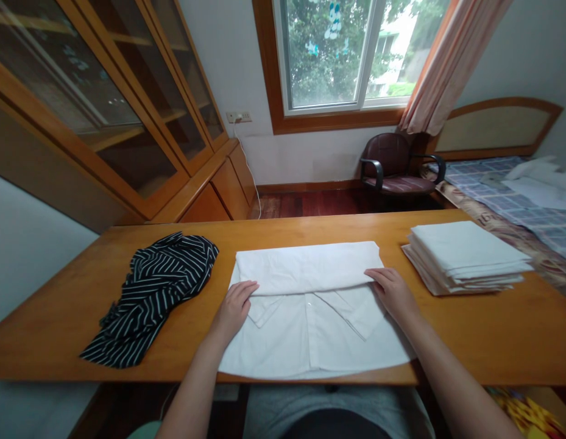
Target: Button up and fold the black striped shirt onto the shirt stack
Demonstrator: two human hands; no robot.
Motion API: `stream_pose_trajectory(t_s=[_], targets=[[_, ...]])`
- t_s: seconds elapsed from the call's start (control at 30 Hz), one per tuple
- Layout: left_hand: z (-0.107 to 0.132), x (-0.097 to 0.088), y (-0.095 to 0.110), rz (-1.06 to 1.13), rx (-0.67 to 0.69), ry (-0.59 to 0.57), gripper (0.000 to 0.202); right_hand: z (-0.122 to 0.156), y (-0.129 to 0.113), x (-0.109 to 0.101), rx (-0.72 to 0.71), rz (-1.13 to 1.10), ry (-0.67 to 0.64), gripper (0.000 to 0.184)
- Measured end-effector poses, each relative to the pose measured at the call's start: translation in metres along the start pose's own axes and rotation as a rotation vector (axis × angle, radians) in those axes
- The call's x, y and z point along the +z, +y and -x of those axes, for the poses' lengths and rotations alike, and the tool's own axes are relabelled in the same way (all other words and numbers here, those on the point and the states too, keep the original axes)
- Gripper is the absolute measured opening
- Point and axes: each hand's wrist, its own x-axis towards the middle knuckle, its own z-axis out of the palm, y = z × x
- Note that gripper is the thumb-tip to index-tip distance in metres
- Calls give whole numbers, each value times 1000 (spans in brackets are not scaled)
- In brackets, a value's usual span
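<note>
A white button-front shirt (283, 347) lies on the table in front of me, its far part turned over toward me in a wide flat band. Both sleeve ends or cuffs show below that band, one on each side of the button strip. My left hand (237, 305) grips the left end of the band's near edge, fingers together on the cloth. At the right end of the same edge, my right hand (395, 294) pinches the fabric between thumb and fingers. The undersides of both grips are hidden.
A crumpled black-and-white striped garment (164, 286) lies to the left on the wooden table (328, 228). On the right sits a stack of folded white cloths (470, 253). Beyond the table are a brown armchair (392, 161), a bed (493, 177) and a glass-door cabinet (173, 122).
</note>
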Motion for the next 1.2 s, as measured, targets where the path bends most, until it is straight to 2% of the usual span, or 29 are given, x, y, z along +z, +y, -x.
stream_pose_trajectory(t_s=[0.2, 0.33, 0.43, 0.57, 0.67, 0.77, 0.9, 1.0, 1.1, 1.2], targets=[[15, -15, 6, 4, -19, 7, 36, 9, -2, -21, 4, -111, -41, 27], [18, -37, 16, 56, -50, 37, 30, 0, -7, -40, 15, -231, -6, 22], [4, -56, 24, 124, -163, 145, 26, -21, -17, -49, 99, -327, 97, 17], [-38, -66, 27, 305, -396, 346, 25, -65, -33, -46, 231, -383, 283, 22], [-73, -59, 24, 378, -419, 534, 34, -92, -38, -33, 178, -442, 340, 37], [-92, -45, 25, 340, -337, 570, 33, -97, -36, -14, 159, -367, 285, 41], [-86, -14, 32, 239, -242, 411, 25, -72, -31, 16, 139, -201, 186, 36], [-68, 11, 36, 162, -158, 272, 26, -46, -27, 34, 117, -191, 13, 32], [-51, 28, 36, 111, -105, 172, 26, -29, -24, 40, 70, -138, -99, 31], [-42, 34, 36, 60, -69, 109, 29, -23, -22, 37, -16, -86, -132, 29]])
